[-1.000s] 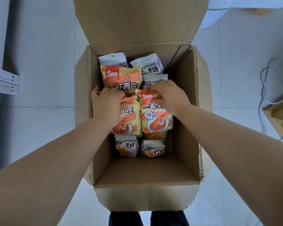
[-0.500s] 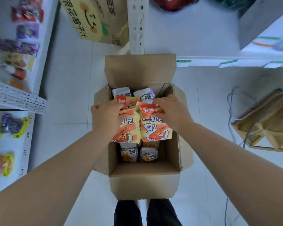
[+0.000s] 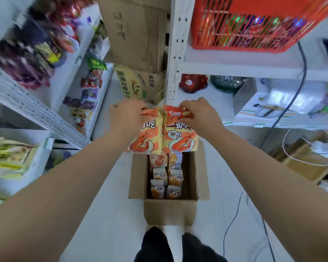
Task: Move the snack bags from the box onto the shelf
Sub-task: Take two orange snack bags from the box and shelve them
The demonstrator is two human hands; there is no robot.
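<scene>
Gripping shrimp bags (image 3: 163,133): left hand (image 3: 125,118), right hand (image 3: 199,116) | box (image 3: 170,210) on white floor (image 3: 110,214) | shelves (image 3: 235,63) around

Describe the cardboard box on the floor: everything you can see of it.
The cardboard box is plain brown corrugated card, standing upright on the pale floor just ahead of the person's feet. Its top is open, with flaps folded outward. Inside, small snack bags lie in two rows. Neither hand touches it: the left hand and right hand hold two shrimp-print bags above its far end.
</scene>
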